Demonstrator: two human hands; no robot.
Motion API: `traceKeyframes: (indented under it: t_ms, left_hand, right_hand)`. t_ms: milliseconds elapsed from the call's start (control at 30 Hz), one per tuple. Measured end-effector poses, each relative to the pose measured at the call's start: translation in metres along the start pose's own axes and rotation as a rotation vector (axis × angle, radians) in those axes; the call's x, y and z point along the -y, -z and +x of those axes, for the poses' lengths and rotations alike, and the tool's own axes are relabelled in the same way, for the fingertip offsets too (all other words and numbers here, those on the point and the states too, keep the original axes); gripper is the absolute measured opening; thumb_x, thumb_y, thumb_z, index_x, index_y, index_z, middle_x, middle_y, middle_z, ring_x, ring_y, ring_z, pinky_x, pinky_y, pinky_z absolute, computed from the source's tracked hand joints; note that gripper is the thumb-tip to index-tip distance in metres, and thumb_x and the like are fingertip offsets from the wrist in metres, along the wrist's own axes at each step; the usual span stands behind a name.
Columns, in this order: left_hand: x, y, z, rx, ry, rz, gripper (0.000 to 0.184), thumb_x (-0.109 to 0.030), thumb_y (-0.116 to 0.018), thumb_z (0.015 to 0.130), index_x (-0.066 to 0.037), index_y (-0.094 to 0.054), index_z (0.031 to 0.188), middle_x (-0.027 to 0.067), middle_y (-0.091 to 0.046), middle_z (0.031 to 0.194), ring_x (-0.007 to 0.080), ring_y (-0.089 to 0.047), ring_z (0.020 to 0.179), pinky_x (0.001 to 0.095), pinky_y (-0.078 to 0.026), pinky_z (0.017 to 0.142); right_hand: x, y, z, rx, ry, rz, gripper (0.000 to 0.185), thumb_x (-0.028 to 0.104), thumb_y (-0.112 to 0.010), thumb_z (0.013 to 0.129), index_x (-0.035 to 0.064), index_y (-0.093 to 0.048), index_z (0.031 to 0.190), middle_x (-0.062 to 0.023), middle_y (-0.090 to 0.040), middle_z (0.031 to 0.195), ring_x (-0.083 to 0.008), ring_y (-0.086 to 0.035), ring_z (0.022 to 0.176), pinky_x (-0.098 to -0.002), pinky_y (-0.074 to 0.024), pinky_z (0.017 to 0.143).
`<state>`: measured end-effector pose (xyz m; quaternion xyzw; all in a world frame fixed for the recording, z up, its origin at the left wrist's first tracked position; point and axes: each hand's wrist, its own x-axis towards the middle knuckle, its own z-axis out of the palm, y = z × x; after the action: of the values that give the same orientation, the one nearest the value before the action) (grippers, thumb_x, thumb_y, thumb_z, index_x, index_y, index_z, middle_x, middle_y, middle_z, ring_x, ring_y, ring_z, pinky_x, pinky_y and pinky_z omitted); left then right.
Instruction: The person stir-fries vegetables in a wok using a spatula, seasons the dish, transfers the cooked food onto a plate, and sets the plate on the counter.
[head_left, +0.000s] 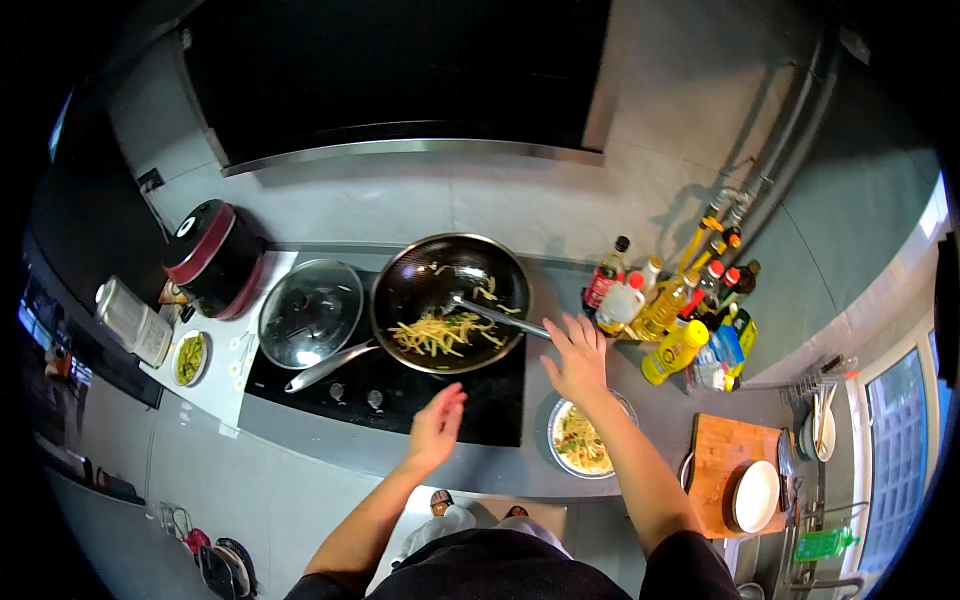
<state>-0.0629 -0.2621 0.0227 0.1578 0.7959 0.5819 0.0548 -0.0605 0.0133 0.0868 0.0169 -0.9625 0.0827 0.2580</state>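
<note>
A wok [400, 270] stands on the black hob, with pale shredded food [435, 334] and bits of green in it. A spatula [500, 317] rests in the wok, its handle reaching over the right rim. My right hand [580, 360] is at the handle's end with fingers spread, not wrapped round it; whether it touches is unclear. Below my right forearm, a plate [556, 452] holds more shredded food. My left hand [437, 430] hovers over the hob's front edge, below the wok, its fingers loosely stretched and nothing in them.
A glass lid [312, 312] lies left of the wok, beside the wok's long handle [330, 368]. Further left are a rice cooker [215, 260] and a small dish of green food [189, 358]. Several bottles [660, 305] crowd the right back; a cutting board [715, 465] carries a white bowl [756, 496].
</note>
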Motion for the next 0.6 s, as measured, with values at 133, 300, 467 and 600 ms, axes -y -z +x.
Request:
traceKeyframes:
  t_ms: [133,300,467,600]
  left_hand:
    - [-0.004,0.104,0.012,-0.221,-0.248,0.432,0.042,-0.004,-0.059,0.087,-0.001,-0.053,0.129,0.0213,-0.061,0.120,0.0374,-0.059,0.109,0.0415,-0.047,0.095]
    - [0.026,0.195,0.032,-0.339,-0.332,0.997,0.061,-0.019,-0.073,0.078,-0.001,-0.049,0.131,0.0189,-0.057,0.126,0.0353,-0.053,0.117,0.0448,-0.041,0.099]
    - [0.052,0.223,0.057,-0.105,-0.202,1.028,0.048,-0.029,-0.076,0.075,-0.007,-0.060,0.114,0.0116,-0.064,0.108,0.0303,-0.062,0.100,0.0423,-0.048,0.085]
    - [0.051,0.230,0.064,-0.037,-0.214,1.050,0.034,-0.035,-0.076,0.074,-0.010,-0.064,0.094,0.0081,-0.067,0.091,0.0288,-0.066,0.083,0.0413,-0.050,0.072]
  right_hand:
    - [0.004,-0.051,0.036,0.514,-0.259,-0.003,0.062,0.010,-0.064,0.081,0.0219,-0.047,0.139,-0.0188,-0.060,0.119,-0.0362,-0.060,0.106,-0.0434,-0.0483,0.088]
    - [0.066,-0.002,0.040,0.262,-0.152,0.102,0.051,0.013,-0.059,0.088,0.0214,-0.050,0.137,-0.0174,-0.065,0.091,-0.0394,-0.065,0.079,-0.0492,-0.0519,0.073]
    - [0.114,-0.058,0.064,0.157,-0.209,-0.042,0.047,0.013,-0.058,0.088,0.0109,-0.051,0.134,-0.0184,-0.062,0.086,-0.0391,-0.064,0.070,-0.0477,-0.0531,0.063]
    - [0.147,-0.051,0.054,0.281,-0.187,0.128,0.048,0.011,-0.059,0.085,0.0125,-0.053,0.133,-0.0200,-0.065,0.092,-0.0408,-0.065,0.077,-0.0484,-0.0535,0.070]
